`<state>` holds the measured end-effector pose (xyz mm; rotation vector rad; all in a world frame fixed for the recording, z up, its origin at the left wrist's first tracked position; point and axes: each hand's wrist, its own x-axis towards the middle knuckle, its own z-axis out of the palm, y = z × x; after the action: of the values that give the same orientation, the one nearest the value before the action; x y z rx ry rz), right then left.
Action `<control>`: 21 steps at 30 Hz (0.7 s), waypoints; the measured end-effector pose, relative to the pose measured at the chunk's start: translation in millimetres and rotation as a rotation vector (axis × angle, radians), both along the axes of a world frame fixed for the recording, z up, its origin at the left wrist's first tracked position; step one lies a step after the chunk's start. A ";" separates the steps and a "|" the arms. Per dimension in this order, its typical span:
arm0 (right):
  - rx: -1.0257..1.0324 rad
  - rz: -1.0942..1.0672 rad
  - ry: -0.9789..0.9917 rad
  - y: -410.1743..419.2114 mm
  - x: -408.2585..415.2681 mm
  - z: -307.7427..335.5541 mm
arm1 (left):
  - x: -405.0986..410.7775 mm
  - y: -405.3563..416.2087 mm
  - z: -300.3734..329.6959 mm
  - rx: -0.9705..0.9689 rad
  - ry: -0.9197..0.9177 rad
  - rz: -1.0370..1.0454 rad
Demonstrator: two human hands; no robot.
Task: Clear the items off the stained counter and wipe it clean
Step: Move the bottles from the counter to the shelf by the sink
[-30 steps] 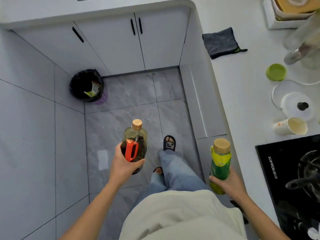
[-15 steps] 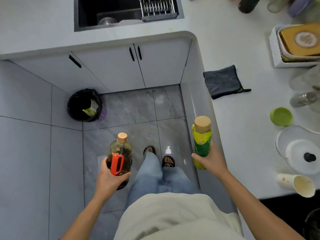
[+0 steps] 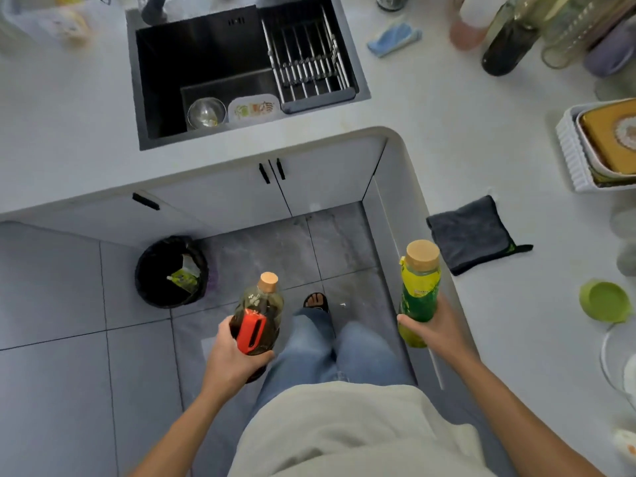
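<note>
White L-shaped kitchen counter (image 3: 395, 108) wraps the tiled floor, where a person's left hand (image 3: 237, 356) grips a dark red-handled sauce bottle (image 3: 258, 321) and the right hand (image 3: 435, 330) clasps a green-labelled bottle (image 3: 418, 290), near a grey folded cloth (image 3: 469, 232).

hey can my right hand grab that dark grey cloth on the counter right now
Probably not as things stand. Your right hand is shut around the green bottle, so its grip is taken. The dark grey cloth lies uncovered on the counter just beyond it, so the path looks free once the bottle is set down.
</note>
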<state>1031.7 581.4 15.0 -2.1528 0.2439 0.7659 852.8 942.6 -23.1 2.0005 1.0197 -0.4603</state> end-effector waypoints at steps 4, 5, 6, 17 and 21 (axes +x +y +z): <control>-0.021 -0.101 0.032 -5.2 1.3 3.5 | 75.1 12.7 3.1 -0.007 -0.042 -0.111; -0.017 -0.124 0.028 -7.0 1.0 4.3 | 94.2 14.1 4.3 -0.007 -0.051 -0.133; -0.009 -0.151 0.027 -8.8 1.5 4.9 | 113.2 14.9 5.0 -0.009 -0.062 -0.155; 0.017 -0.421 0.059 -11.3 84.5 8.9 | 301.8 -8.8 25.0 -0.049 -0.198 -0.342; 0.087 -0.393 -0.010 -2.3 155.4 21.1 | 369.4 -28.3 38.0 -0.059 -0.309 -0.403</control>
<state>1187.1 579.1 36.1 -1.9421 0.5969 0.5276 1222.2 914.3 15.0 2.1438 0.4097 -0.3700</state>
